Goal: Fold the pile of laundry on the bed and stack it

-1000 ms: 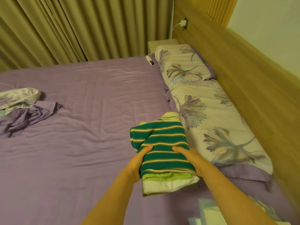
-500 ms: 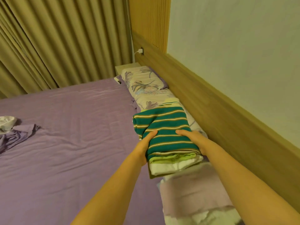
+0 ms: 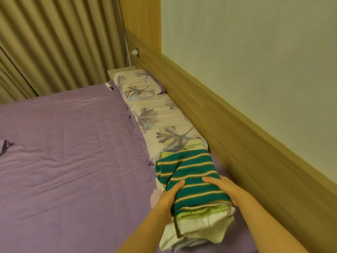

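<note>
Green-striped bundle, gripped at both sides by left hand and right hand, now lowered at lower right onto folded stack by headboard — stacking nearly done.

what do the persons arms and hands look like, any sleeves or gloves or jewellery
Both arms are bare as far up as the head view shows: no sleeve reaches either forearm. The left hand and right hand are ungloved. No watch, bracelet or ring shows on the visible parts, though some fingers are hidden by cloth.
</note>
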Tool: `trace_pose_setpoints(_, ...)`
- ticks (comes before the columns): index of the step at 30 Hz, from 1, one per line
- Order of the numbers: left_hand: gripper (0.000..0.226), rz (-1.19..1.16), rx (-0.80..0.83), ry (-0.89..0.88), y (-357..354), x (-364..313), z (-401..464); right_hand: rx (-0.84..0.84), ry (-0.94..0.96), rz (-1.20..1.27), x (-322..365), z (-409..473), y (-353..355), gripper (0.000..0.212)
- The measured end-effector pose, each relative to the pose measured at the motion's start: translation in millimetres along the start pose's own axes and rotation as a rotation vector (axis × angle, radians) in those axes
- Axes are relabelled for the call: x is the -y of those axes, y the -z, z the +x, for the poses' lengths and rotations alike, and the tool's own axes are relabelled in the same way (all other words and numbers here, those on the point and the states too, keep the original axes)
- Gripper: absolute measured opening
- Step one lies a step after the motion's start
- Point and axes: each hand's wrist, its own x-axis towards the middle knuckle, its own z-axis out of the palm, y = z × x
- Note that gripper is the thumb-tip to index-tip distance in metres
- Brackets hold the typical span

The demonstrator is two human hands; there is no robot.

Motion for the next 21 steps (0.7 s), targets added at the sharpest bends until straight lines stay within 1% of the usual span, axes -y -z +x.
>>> trace_pose_setpoints(5, 0.079, 0.050, -0.119, 0.049, 0.8, 35.7, 21.8, -0.097, -0.030, -0.093, -35.6, 14.9, 5.6, 0.062)
trace_pose_setpoints(8, 0.077, 0.154, -0.223, 0.012, 0.2, 46.0, 34.6, -0.155, 0.013, -0.163, -47.0, 26.0, 2.6, 0.052)
trace_pose_setpoints(10, 0.074, 0.269, -0.263, -0.014, 1.1, 46.2, 43.7, -0.203, 0.040, -0.175, -53.1, 33.9, -0.1, 0.050)
trace_pose_setpoints(13, 0.076, 0.324, -0.297, -0.042, 0.9, 39.4, 53.1, -0.265, 0.056, -0.218, -52.1, 44.1, -4.4, 0.056)
trace_pose_setpoints(17, 0.083, 0.369, -0.353, -0.026, 1.1, 33.3, 53.7, -0.336, 0.049, -0.446, -41.8, 44.7, -14.2, 0.074)
trace_pose_setpoints(19, 0.082, 0.386, -0.328, 0.010, 2.3, 28.7, 47.6, -0.369, 0.028, -0.588, -36.8, 36.8, -20.2, 0.079)
trace_pose_setpoints(21, 0.075, 0.439, -0.258, 0.020, 6.3, 21.6, 38.2, -0.423, 0.041, -0.729, -32.9, 26.5, -27.7, 0.080)
